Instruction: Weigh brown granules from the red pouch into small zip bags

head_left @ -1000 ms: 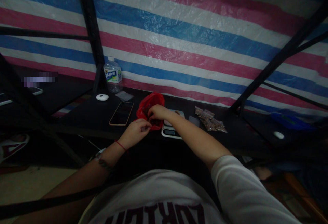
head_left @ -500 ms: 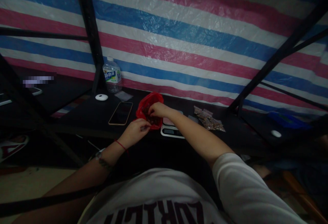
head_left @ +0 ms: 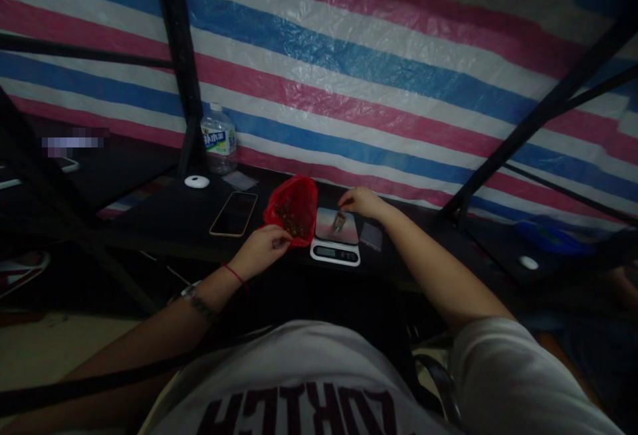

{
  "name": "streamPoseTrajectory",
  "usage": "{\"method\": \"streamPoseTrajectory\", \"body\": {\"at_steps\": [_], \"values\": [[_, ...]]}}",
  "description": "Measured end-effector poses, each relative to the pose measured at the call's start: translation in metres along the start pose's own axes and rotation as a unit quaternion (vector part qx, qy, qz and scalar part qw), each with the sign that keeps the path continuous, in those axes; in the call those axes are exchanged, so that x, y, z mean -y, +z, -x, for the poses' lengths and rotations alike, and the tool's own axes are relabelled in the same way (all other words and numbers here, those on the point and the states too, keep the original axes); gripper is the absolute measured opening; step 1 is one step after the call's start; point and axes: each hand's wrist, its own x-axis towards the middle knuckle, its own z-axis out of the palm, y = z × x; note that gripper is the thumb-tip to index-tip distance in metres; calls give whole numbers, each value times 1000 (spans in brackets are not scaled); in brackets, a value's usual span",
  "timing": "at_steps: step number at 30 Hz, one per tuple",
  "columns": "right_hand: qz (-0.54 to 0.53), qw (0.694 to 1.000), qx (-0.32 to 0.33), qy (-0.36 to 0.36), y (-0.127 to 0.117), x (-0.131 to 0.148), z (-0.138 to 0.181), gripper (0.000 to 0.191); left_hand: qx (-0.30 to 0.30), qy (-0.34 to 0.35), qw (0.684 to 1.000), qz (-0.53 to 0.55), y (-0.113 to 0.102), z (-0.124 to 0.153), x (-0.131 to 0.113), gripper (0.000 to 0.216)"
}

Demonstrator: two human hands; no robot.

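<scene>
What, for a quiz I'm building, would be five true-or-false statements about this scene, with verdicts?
The left hand is at the near edge of the red bag. True.
The right hand is by the far edge of the scale. True.
Both hands are inside the red bag. False: the right hand is outside it.
The phone lies left of the red bag. True.
The scale stands left of the red bag. False: it stands to the right.
</scene>
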Motion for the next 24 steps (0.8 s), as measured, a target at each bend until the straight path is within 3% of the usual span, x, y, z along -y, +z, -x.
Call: {"method": "streamPoseTrajectory", "body": {"at_steps": [12,20,24], "values": [[-167,986,6,12,26,-16,5,30,17,-5,1000,-18,0,0,-4,15],[-49,999,-6,-7,15,-11,6,14,12,-7,1000,-14,0,1,-2,15],[-44,999,9,-2,12,-7,6,7,8,-4,1000,-12,-1,2,-1,14]]}}
